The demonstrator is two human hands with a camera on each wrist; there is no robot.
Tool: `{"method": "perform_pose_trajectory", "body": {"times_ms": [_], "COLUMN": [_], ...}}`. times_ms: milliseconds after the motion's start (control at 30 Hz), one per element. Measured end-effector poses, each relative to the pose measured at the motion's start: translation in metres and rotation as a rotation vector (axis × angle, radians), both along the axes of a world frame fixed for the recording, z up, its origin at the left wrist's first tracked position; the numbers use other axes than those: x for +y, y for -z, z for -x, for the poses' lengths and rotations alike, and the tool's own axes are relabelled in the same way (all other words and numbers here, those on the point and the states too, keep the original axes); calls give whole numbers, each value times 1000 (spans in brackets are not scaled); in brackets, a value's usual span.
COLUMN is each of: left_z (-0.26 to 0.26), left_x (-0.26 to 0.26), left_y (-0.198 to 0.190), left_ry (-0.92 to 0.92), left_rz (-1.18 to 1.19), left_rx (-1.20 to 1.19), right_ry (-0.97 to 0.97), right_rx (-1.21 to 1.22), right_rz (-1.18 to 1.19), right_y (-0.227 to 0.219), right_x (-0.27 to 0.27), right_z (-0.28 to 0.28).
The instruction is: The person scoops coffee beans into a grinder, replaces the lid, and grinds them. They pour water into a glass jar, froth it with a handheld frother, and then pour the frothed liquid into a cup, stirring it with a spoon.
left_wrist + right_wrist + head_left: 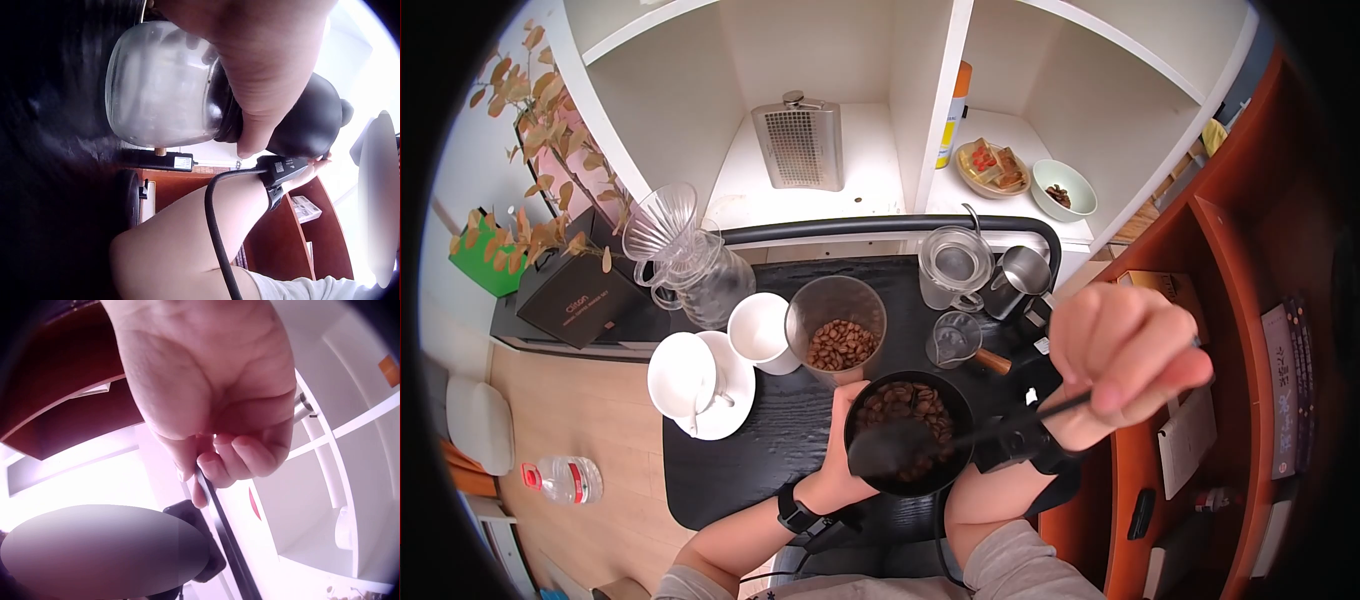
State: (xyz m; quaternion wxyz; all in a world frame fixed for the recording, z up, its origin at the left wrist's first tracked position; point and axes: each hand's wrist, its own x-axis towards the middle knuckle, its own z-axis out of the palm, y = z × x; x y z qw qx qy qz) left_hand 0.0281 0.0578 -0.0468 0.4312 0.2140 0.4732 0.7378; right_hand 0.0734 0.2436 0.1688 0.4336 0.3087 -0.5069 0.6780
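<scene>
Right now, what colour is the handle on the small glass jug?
The handle is brown, seen best in the head view.

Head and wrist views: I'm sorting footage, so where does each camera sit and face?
Head: worn on the head, looking forward and down over the table to the white shelf; left hand and right hand show.
Left wrist: on that wrist, sideways, facing across past the jar toward the brown bookcase; left hand and right arm show.
Right wrist: on that wrist, facing past the rod toward the shelf; right hand shows.
Head and right wrist share right hand and rod.
</scene>
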Motion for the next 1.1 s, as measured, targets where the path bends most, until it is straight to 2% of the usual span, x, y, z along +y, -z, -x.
{"method": "perform_pose_trajectory", "body": {"times_ms": [33,100,133,200,233,300,367,400,467,500,600,667,800,900,1033,1100], "left_z": [1,6,5,0,-1,-2,-1,-1,0,0,1,1,1,1,2,2], "left_x": [-2,-5,-4,-1,1,4,7,7,8,8,8,8,7,7,5,5], "left_y": [-18,-58,-57,-50,-39,-15,-21,-23,-20,-18,-10,-14,-22,3,14,15], "left_ry": [-1,11,10,-24,-25,-41,-43,-44,-36,-27,-25,-25,-8,-36,-30,-26], "left_rz": [0,32,32,-9,-9,-34,-54,-73,-71,-68,-49,-57,-61,-10,-5,-2], "left_rx": [0,577,577,377,377,97,56,13,16,17,69,48,31,159,159,158], "right_ry": [-32,-91,-87,-25,10,63,48,48,171,171,185,120,151,123,153,279], "right_rx": [24,17,21,-15,-28,-4,-163,-162,49,50,-17,-250,-143,-183,-185,-203], "right_rz": [-76,-325,-404,-520,-573,-647,-859,-860,-749,-749,-790,-838,-839,-891,-844,-704], "right_y": [-6,-14,-17,-25,-25,-25,-32,-30,-23,-21,-20,-26,-35,-37,-34,-32], "right_x": [1,11,11,5,1,-2,-3,-7,-18,-19,-20,-18,-17,-8,-1,-3], "right_z": [-2,-12,-17,-27,-31,-36,-45,-44,-38,-39,-47,-55,-48,-53,-55,-62]}}
